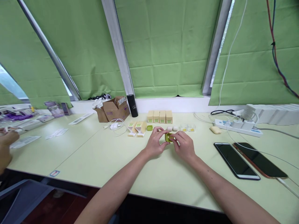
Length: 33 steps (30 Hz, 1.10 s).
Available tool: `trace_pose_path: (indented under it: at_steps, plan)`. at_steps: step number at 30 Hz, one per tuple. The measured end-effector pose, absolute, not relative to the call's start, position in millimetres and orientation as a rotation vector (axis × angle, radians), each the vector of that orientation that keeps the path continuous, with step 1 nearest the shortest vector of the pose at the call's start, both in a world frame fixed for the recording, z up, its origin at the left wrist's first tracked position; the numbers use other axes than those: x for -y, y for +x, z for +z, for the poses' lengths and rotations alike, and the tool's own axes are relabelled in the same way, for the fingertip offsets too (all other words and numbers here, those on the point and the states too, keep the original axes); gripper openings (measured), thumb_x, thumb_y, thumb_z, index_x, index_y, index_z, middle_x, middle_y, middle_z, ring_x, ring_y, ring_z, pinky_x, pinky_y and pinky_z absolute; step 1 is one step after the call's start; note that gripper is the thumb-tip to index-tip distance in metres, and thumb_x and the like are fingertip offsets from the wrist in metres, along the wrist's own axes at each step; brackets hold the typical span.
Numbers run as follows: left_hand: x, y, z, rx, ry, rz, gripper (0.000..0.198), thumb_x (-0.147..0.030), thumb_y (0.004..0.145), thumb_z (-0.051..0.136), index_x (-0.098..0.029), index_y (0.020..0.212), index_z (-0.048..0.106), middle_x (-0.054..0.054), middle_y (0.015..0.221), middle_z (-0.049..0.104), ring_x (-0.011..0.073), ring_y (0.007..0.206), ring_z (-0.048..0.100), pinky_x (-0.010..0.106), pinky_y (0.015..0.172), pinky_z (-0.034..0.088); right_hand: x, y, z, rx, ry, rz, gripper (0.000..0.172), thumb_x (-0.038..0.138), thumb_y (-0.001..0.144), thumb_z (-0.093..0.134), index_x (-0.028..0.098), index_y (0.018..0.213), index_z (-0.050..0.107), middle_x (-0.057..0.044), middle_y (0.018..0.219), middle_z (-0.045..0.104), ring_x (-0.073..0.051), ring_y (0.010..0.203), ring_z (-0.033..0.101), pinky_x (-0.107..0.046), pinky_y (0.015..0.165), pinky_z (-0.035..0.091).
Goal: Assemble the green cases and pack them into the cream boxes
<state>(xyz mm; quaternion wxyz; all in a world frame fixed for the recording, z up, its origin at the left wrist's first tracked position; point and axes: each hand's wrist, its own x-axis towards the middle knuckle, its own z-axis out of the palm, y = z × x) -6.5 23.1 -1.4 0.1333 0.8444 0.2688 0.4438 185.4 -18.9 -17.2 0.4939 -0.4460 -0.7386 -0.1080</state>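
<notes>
The fingertips of the left hand [155, 141] and the right hand [185, 144] meet on a small green case [168, 137], pinching it from both sides just above the pale table [98, 161], near its middle. The other fingers of both hands are curled in; whether the case is open or closed cannot be told. Just behind the hands lie a second green case [149, 128], two white cases [172, 128] and two clear trays [187, 128], with two opened cream boxes [136, 128] to their left. Farther back stands a row of four closed cream boxes [160, 117], beside a black cylinder [132, 105] and a cardboard box [114, 109]. To the right lie two phones [247, 161] and a power strip [238, 127]. At the far left edge another person's hand [6, 149] shows.
</notes>
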Motion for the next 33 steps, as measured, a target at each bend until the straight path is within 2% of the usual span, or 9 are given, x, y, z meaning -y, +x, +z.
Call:
trace_pose_path:
  at_steps: [12, 19, 33]
  plan:
    - [-20.9, -5.5, 0.1, -0.762, 2.477, 1.28, 0.049, -0.02, 0.081, 0.08, -0.024, 0.128, 0.066, 0.011, 0.116, 0.065, 0.0297, 0.125, 0.053, 0.048, 0.106, 0.05, 20.0, 185.2, -20.0, 1.806, -1.124, -0.311, 0.027, 0.016, 0.101, 0.049, 0.021, 0.099, 0.075, -0.003, 0.077, 0.07, -0.013, 0.065, 0.061, -0.027, 0.058, 0.036]
    - [-18.4, -3.7, 1.1, -0.725, 2.505, 1.335, 0.047, -0.019, 0.081, 0.081, -0.021, 0.126, 0.068, 0.012, 0.117, 0.063, 0.0289, 0.123, 0.054, 0.048, 0.105, 0.051, 17.6, 185.6, -21.5, 1.775, -1.034, -0.42, 0.024, 0.012, 0.099, 0.052, 0.02, 0.092, 0.073, 0.0, 0.071, 0.066, -0.01, 0.057, 0.056, -0.025, 0.052, 0.031]
    - [-21.9, -4.8, -2.1, -0.67, 2.531, 1.314, 0.046, -0.023, 0.084, 0.079, -0.022, 0.129, 0.068, 0.011, 0.11, 0.071, 0.0299, 0.122, 0.055, 0.048, 0.1, 0.052, 16.0, 187.6, -21.4, 1.834, -0.987, -0.424, 0.025, 0.01, 0.098, 0.049, 0.019, 0.089, 0.071, 0.0, 0.069, 0.066, -0.01, 0.058, 0.056, -0.024, 0.053, 0.031]
